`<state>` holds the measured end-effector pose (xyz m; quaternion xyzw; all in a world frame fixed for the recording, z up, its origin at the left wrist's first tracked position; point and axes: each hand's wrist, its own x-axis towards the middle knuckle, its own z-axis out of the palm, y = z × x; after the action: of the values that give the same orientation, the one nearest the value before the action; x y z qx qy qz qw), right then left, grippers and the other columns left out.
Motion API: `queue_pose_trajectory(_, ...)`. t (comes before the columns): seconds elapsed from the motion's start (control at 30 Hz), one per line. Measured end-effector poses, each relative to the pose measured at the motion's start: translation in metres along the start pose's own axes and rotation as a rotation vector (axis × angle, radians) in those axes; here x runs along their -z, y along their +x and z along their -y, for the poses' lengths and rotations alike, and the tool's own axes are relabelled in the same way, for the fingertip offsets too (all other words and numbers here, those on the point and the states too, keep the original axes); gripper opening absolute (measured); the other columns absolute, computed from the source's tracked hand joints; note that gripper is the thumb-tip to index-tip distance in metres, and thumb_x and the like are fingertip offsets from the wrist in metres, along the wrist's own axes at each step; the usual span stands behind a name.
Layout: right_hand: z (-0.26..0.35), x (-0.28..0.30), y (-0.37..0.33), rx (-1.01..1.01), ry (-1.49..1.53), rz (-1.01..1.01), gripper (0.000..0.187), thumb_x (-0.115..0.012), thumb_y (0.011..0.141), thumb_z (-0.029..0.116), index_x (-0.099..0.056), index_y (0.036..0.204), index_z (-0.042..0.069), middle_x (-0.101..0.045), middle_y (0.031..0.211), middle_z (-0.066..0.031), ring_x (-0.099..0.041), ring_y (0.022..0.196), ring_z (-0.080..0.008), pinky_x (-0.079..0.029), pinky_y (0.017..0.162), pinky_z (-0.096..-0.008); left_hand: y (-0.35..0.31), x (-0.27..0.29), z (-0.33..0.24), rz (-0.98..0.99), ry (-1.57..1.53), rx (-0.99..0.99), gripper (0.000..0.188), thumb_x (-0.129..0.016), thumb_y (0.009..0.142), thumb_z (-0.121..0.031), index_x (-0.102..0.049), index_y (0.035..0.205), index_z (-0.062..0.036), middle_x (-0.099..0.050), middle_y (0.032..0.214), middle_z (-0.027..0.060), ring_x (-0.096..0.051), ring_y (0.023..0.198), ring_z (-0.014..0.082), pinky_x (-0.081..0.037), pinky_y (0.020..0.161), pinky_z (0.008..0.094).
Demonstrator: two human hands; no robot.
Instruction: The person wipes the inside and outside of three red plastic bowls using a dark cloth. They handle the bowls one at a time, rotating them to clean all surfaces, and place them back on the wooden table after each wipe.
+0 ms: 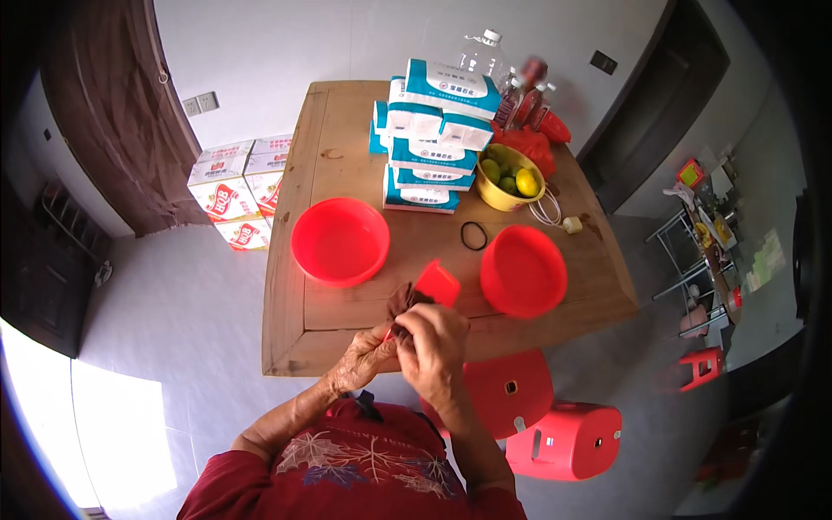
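Over the near edge of the wooden table (347,316), my two hands are close together. My left hand (362,360) is closed round the red handle end of what looks like a red plastic scoop (438,282). The scoop's wide end points away from me. My right hand (433,342) grips a dark brown cloth (406,302) bunched against the handle; its fingers partly hide both. Beyond my hands, a red basin (341,243) stands on the left and another red basin (524,271) on the right. A black ring-shaped band (474,235) lies between them.
Stacked tissue packs (433,154) rise at the table's back, beside a yellow bowl (503,198) of green and yellow fruit, a white cable (548,212) and several bottles (520,104). Red stools (568,442) stand at the near right; cartons (227,186) sit on the floor left of the table.
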<state>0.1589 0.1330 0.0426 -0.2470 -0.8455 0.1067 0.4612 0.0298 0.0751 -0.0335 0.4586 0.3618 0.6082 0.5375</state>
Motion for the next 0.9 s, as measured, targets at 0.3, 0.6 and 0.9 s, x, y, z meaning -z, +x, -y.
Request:
queue_pose_trajectory(0.3,-0.067,0.014,0.021,-0.593,0.305,0.147,0.019,-0.055,0.088,0.013,-0.056,0.102,0.0,-0.063,0.091,-0.0134,-0.06,0.085,-0.024,-0.047,0.076,-0.0326,-0.018,-0.002,-0.012,0.021,-0.005,0.181,0.031,-0.052,0.095,-0.027,-0.058,0.114,-0.0025,-0.06,0.098,0.0007,-0.051,0.092,0.0081,-0.044,0.082,0.0263)
queue_pose_trajectory(0.6,0.0,-0.003,-0.001,0.004,0.019,-0.018,0.025,-0.058,0.077,0.001,-0.055,0.101,-0.002,-0.056,0.102,-0.0159,-0.059,0.086,-0.0306,-0.045,0.07,-0.039,-0.018,-0.002,-0.002,0.003,0.095,0.178,0.032,-0.05,0.095,-0.023,-0.052,0.12,-0.0036,-0.059,0.102,0.0033,-0.055,0.096,0.0123,-0.048,0.085,0.0314)
queue_pose_trajectory(0.9,-0.004,0.0,0.014,-0.096,0.136,0.096,0.019,-0.057,0.077,0.001,-0.054,0.096,0.002,-0.056,0.098,-0.0153,-0.055,0.088,-0.0335,-0.042,0.076,-0.0422,-0.035,0.012,-0.025,0.074,0.045,0.249,0.025,-0.054,0.093,-0.018,-0.06,0.111,-0.0021,-0.061,0.102,0.0008,-0.051,0.098,0.0086,-0.043,0.087,0.027)
